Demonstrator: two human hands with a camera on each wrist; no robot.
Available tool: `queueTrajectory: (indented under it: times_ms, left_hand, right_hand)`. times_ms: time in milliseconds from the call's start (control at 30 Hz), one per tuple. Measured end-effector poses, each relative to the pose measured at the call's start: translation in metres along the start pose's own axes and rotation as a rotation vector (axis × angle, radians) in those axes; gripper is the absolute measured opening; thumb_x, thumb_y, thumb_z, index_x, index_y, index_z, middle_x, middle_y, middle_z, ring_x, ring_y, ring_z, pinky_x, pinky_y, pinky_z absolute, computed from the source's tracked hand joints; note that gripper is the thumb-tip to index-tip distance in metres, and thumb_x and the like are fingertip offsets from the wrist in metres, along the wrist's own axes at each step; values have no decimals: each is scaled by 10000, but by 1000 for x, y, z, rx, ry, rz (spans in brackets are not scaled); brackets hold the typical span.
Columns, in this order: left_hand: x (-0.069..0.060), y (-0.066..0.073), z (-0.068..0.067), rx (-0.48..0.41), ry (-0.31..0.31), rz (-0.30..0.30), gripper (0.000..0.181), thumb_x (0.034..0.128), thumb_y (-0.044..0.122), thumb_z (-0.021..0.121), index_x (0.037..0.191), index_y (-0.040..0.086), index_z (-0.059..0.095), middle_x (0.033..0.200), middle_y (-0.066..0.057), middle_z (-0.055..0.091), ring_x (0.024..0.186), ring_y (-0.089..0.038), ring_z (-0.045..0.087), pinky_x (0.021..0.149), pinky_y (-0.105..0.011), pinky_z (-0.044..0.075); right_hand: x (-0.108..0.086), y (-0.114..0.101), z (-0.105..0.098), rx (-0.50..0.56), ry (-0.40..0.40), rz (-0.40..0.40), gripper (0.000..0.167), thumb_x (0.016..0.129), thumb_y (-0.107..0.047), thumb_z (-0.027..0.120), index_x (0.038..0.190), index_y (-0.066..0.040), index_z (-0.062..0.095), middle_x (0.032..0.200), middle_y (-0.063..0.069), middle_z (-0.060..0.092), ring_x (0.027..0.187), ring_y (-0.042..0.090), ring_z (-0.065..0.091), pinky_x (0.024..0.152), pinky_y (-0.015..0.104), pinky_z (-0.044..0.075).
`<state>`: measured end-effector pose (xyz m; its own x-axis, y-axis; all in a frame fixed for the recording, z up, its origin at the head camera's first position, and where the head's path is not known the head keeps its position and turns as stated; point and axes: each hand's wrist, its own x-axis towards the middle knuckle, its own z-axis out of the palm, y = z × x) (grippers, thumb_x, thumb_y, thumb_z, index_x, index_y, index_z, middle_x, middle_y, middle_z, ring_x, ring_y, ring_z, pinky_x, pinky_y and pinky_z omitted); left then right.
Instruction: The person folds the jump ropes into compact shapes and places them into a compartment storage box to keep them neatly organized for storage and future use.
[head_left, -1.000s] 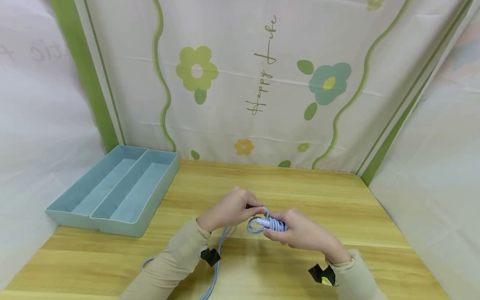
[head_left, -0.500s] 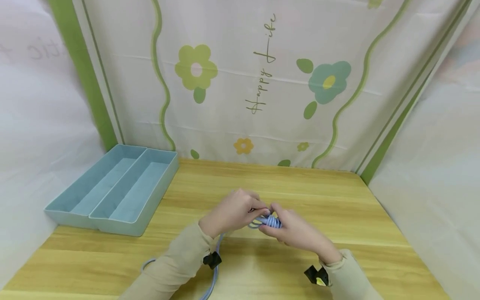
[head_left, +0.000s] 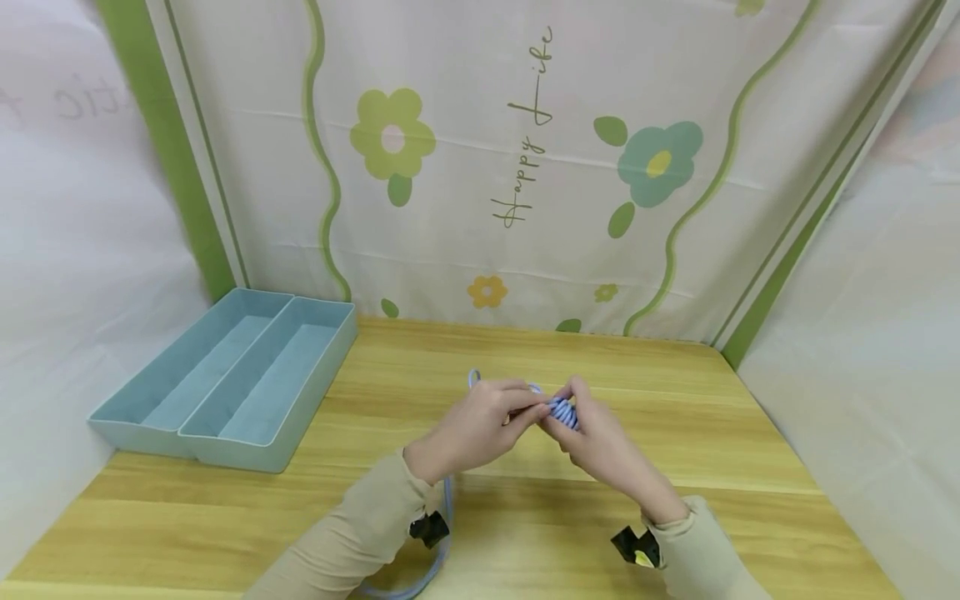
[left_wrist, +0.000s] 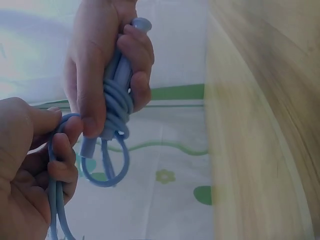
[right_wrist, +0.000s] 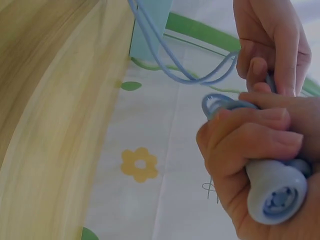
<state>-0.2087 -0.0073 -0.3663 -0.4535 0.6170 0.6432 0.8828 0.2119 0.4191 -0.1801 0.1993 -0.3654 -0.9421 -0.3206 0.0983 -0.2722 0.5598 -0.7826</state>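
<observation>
A light blue skipping rope is bundled, its cord wound in several turns (head_left: pixel 564 413) round the handles. In the head view my right hand (head_left: pixel 606 454) grips this bundle above the table. The flared end of one handle (right_wrist: pixel 277 197) sticks out of that hand in the right wrist view. My left hand (head_left: pixel 480 423) is just left of the bundle and pinches the loose cord (left_wrist: pixel 56 212), which runs doubled through its fingers in the left wrist view. A small cord loop (left_wrist: pixel 107 186) hangs below the turns. More cord (head_left: pixel 447 508) trails down past the left sleeve.
Two joined blue trays (head_left: pixel 277 461) stand on the left of the wooden table (head_left: pixel 645 387). A white printed curtain (head_left: pixel 450 242) closes off the back, with white sheets at both sides.
Both hands have shifted slightly away from the camera and right, with the bundle turned. The left hand has drawn the cord along, and the trailing cord near the left sleeve has moved.
</observation>
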Motion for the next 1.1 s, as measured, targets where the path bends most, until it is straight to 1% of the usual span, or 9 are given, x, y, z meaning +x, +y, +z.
queueTrajectory:
  times_ms: [167,267,367,467,533,700,833,967,1100]
  left_hand:
    - [2,1,-1,-117,46,-36,229,995,94,607,1178,-4,705,918,-14,658,610,-32,459,548,-165,420]
    - [3,0,-3,-175,85,-56,204,991,101,617,1131,5,730,865,16,653,593,-43,500,524,-180,443]
    - [2,-4,-5,-245,112,-83,177,977,111,640,1072,17,757,839,25,665,568,-62,529,499,-205,460]
    - [1,-9,-6,-318,109,-119,167,957,117,669,1056,26,767,872,25,693,573,-87,534,501,-230,455]
    - [-1,-12,-6,-365,96,-152,170,945,124,684,1065,35,767,899,31,702,573,-100,497,506,-245,425]
    - [-3,-14,-6,-426,66,-211,178,931,146,704,1081,72,767,918,65,699,571,-130,452,519,-249,376]
    - [-2,-12,-6,-399,58,-190,179,926,141,711,1080,65,765,931,74,694,608,-110,504,528,-237,398]
    - [-1,-11,-5,-374,63,-143,164,922,102,712,1064,40,765,942,60,695,694,-89,584,561,-241,458]
    - [-1,-11,-4,-372,50,-123,164,927,87,702,1070,33,760,960,46,695,746,-79,616,582,-247,494]
  right_hand:
    - [1,-5,-1,-3,127,-8,265,1013,-225,594,1108,-69,401,737,107,559,513,179,511,429,290,454]
    - [2,-8,-1,-37,210,-58,285,998,-199,622,1114,-53,408,702,82,564,493,169,512,413,287,447]
    - [2,-10,-2,-61,243,-105,332,981,-219,651,1122,-38,411,688,50,567,485,161,514,408,291,447]
    - [2,-10,-3,-58,226,-118,361,968,-236,670,1122,-40,410,681,47,578,476,155,516,407,289,446]
    - [2,-9,-5,-44,202,-119,371,959,-229,683,1121,-41,408,678,61,582,465,157,510,403,289,444]
    - [2,-7,-8,-34,170,-123,403,928,-211,724,1115,-46,407,680,63,573,451,158,507,395,291,444]
    - [1,-7,-9,-16,163,-99,442,902,-233,755,1116,-60,408,690,60,582,458,159,514,397,291,449]
    - [0,-8,-10,56,127,-53,520,866,-273,791,1141,-67,401,723,86,615,462,169,505,393,287,436]
    - [-1,-9,-11,108,99,-12,588,822,-305,828,1187,-65,434,772,108,630,478,186,512,396,290,438]
